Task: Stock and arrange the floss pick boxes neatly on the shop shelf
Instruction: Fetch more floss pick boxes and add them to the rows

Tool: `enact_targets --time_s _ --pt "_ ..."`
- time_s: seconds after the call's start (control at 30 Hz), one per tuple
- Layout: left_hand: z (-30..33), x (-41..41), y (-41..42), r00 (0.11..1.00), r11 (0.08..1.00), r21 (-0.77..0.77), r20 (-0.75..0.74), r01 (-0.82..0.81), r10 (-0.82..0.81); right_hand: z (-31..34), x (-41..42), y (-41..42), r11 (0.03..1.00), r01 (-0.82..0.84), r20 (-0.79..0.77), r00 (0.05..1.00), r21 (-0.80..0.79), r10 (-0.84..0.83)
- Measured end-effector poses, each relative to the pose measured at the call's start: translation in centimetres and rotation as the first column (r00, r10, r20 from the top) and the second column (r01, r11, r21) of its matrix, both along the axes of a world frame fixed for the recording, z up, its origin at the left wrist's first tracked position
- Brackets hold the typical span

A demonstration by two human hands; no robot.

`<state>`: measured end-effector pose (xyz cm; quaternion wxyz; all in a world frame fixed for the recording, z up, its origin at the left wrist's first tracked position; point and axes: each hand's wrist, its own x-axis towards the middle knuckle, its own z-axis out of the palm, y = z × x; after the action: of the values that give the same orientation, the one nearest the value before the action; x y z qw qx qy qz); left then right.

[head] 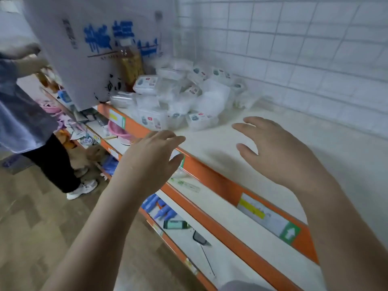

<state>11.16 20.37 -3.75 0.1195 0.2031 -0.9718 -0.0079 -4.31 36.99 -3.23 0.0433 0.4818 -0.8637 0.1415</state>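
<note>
Above the top shelf (241, 148), both hands hover.
Left hand (151, 156) and right hand (279, 152) spread their fingers, empty, near the heaped floss pick boxes (178, 97).

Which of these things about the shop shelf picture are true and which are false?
1. The floss pick boxes sit in a messy heap on the top shelf. True.
2. The left hand grips a box. False: it holds nothing, fingers relaxed.
3. The right hand is open above the shelf. True.
4. The shelf's front edge is blue. False: it is orange.
5. Another person stands at the left. True.
</note>
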Motion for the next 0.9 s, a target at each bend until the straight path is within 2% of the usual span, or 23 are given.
enact_targets --time_s 0.17,0.37,0.47,0.6,0.73,0.9 --pt "0.2 -2.9 -7.7 0.999 0.999 0.032 -0.028 0.033 -0.032 0.6 -2.2 -6.3 0.998 0.048 0.002 0.999 0.031 -0.048" --pt "-0.3 -6.2 -15.5 0.970 0.968 0.071 -0.060 0.239 -0.235 -0.4 -3.6 -11.8 0.981 0.187 0.012 0.982 0.044 -0.188" --pt "-1.2 -7.2 -18.4 0.908 0.909 0.050 -0.106 0.413 -0.407 -0.9 -4.5 -14.5 0.960 0.279 0.011 0.960 0.011 -0.279" --pt "-2.3 -7.4 -21.3 0.819 0.819 0.052 -0.110 0.571 -0.563 -1.5 -5.5 -17.4 0.949 0.315 0.041 0.948 0.035 -0.316" --pt "-3.1 -7.1 -22.8 0.795 0.793 0.080 -0.140 0.604 -0.591 -2.3 -6.3 -18.6 0.943 0.321 0.082 0.941 0.087 -0.327" --pt "-3.1 -7.3 -23.5 0.791 0.784 0.116 -0.143 0.610 -0.595 -2.6 -7.2 -19.0 0.946 0.322 0.055 0.944 0.045 -0.324"
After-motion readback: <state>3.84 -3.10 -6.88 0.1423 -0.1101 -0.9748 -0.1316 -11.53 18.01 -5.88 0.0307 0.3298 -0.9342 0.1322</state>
